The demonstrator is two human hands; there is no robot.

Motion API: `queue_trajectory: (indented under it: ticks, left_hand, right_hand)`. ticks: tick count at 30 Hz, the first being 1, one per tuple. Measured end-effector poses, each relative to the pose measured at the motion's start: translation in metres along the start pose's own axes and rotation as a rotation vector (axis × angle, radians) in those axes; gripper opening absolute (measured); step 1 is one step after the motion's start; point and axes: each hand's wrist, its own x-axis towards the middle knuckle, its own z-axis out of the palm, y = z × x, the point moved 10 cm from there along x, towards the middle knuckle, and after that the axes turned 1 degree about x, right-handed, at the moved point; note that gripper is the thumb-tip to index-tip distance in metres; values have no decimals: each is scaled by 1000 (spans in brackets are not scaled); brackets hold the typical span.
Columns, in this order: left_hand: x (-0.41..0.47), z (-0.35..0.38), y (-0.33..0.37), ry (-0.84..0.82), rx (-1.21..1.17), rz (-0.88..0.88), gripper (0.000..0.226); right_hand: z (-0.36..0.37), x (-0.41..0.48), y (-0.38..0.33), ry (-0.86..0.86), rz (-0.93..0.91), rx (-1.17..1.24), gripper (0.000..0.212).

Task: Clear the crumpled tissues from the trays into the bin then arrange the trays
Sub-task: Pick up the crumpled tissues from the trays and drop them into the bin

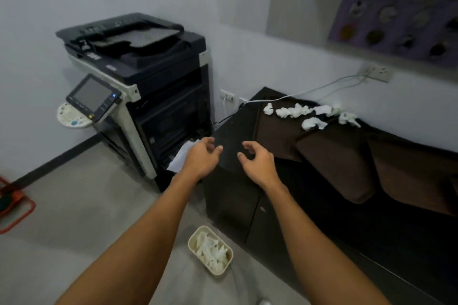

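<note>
Several crumpled white tissues (295,111) lie on the far ends of brown trays (334,156) that sit side by side on a dark cabinet (235,193). A small cream bin (192,239) stands on the floor in front of the cabinet, with white tissues inside. My left hand (202,157) and my right hand (257,163) hover over the cabinet's near left corner, fingers apart and curled, holding nothing. Both hands are well short of the tissues on the trays.
A large black copier (138,77) stands to the left of the cabinet, with white paper (181,156) sticking out low on its side. A white cable (309,89) runs from a wall socket across the cabinet's back. An orange frame (14,208) lies at the left floor edge.
</note>
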Motion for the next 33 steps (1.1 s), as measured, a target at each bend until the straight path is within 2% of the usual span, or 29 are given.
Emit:
queue_trajectory:
  ticks: [7, 12, 25, 33]
  left_hand:
    - [4, 23, 118, -76, -22, 199, 53]
    - [19, 61, 169, -121, -10, 255, 50]
    - [108, 213, 220, -267, -28, 231, 37]
    - [165, 305, 224, -358, 27, 172, 37]
  right_hand:
    - [-112, 17, -18, 198, -15, -21, 45]
    - [-163, 27, 0, 249, 27, -37, 44]
    - [-273, 98, 107, 304, 194, -72, 44]
    - [-310, 148, 177, 258, 244, -144, 48]
